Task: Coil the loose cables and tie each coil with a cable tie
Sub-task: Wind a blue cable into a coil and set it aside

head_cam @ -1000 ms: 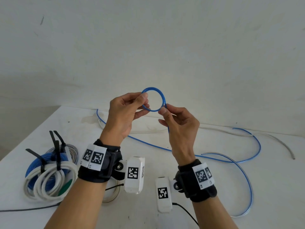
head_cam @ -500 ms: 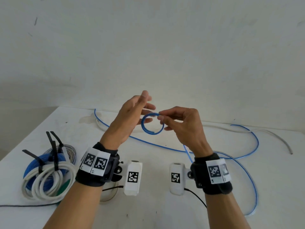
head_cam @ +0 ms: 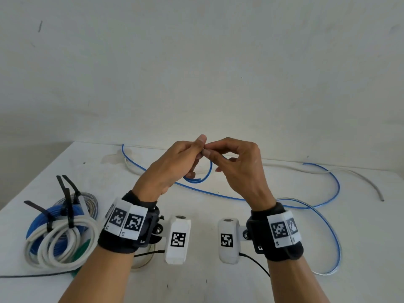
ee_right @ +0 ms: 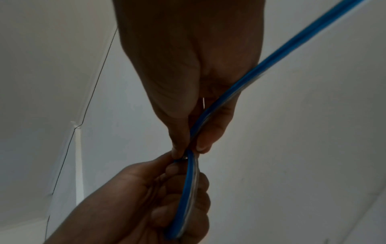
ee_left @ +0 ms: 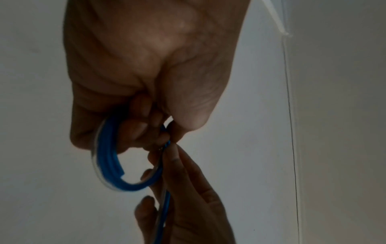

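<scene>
Left hand (head_cam: 172, 169) and right hand (head_cam: 238, 169) raised above the desk (head_cam: 360, 248), fingertips meeting, both pinching a thin, glossy blue cable (head_cam: 203, 177) curled into a small round loop. Rest of it trailing in long curves over the matte white top. Far left, tied coils (head_cam: 59, 237): thick white and blue, bound with black ties (head_cam: 67, 206). Square black-and-white code tags on wrist straps (head_cam: 124, 219); no readable writing.
</scene>
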`<state>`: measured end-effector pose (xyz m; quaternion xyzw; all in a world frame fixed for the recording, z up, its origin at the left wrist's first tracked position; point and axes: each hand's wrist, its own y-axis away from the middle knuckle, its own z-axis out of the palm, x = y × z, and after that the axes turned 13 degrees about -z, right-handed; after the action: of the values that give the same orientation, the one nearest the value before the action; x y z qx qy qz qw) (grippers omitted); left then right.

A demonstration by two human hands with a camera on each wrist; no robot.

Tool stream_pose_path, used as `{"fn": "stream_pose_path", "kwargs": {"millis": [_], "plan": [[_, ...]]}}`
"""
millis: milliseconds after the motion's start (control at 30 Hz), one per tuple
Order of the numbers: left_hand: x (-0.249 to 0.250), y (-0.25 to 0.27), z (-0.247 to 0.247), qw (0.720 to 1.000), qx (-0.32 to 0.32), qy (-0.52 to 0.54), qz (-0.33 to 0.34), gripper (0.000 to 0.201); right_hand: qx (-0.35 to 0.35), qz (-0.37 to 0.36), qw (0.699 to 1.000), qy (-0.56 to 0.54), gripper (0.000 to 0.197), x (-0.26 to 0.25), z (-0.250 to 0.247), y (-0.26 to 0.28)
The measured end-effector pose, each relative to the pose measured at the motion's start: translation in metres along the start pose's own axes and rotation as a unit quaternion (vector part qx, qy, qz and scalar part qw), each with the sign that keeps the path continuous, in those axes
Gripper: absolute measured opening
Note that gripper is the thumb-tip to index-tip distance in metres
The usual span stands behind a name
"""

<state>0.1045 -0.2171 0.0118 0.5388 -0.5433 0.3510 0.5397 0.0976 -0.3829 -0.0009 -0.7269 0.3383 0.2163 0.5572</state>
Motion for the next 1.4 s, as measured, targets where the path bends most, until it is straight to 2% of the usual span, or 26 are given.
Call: {"fn": "stream_pose_path", "kwargs": {"millis": [100, 200, 267, 367, 500, 567, 700, 767, 867, 967, 1067, 1167, 1267, 1400], "plan": [[0.001, -0.001, 0.000, 0.997, 0.045, 0.067, 0.012, 0.049, 0.041, 0.004, 0.999, -0.020, 0.006, -0.003, 0.006, 0.000], [0.007, 0.000, -0.005, 0.975, 0.096, 0.200, 0.023, 0.044, 0.082, 0.021, 0.995, -0.057, 0.006, -0.008, 0.014, 0.000], [0.011, 0.001, -0.008, 0.954, 0.111, 0.278, 0.020, 0.043, 0.090, 0.038, 0.990, -0.100, 0.006, -0.013, 0.025, 0.003], [0.013, 0.004, -0.005, 0.936, 0.110, 0.334, 0.023, 0.043, 0.123, 0.048, 0.982, -0.137, 0.010, -0.016, 0.038, 0.007], [0.014, 0.005, 0.004, 0.932, 0.084, 0.352, 0.037, 0.042, 0.150, 0.040, 0.978, -0.142, 0.010, -0.014, 0.033, 0.005], [0.014, 0.005, 0.003, 0.940, 0.065, 0.333, 0.036, 0.038, 0.141, 0.032, 0.982, -0.121, 0.007, -0.013, 0.021, 0.002], [0.013, 0.006, -0.004, 0.981, 0.021, 0.193, 0.001, 0.038, 0.046, 0.008, 0.998, -0.037, 0.007, -0.009, -0.002, -0.002], [0.013, 0.008, -0.004, 0.992, -0.006, 0.126, -0.027, 0.045, 0.008, -0.001, 1.000, -0.007, 0.008, -0.007, -0.006, -0.002], [0.011, 0.009, -0.002, 0.999, -0.007, 0.042, -0.015, 0.047, -0.012, -0.029, 0.999, 0.007, 0.012, -0.010, -0.001, 0.000], [0.010, 0.008, -0.004, 0.994, 0.023, 0.105, -0.004, 0.047, 0.024, -0.021, 0.999, -0.018, 0.010, -0.011, 0.006, -0.001], [0.017, 0.007, -0.010, 0.961, 0.084, 0.261, 0.019, 0.043, 0.092, 0.010, 0.992, -0.080, 0.010, -0.014, 0.012, -0.001], [0.020, 0.009, -0.010, 0.932, 0.102, 0.347, 0.031, 0.043, 0.109, 0.047, 0.982, -0.144, 0.010, -0.019, 0.024, 0.002], [0.018, 0.009, -0.004, 0.923, 0.101, 0.369, 0.039, 0.044, 0.120, 0.063, 0.977, -0.167, 0.013, -0.019, 0.036, 0.006], [0.014, 0.005, 0.001, 0.930, 0.092, 0.353, 0.053, 0.042, 0.144, 0.044, 0.977, -0.148, 0.006, -0.016, 0.031, 0.005]]}}
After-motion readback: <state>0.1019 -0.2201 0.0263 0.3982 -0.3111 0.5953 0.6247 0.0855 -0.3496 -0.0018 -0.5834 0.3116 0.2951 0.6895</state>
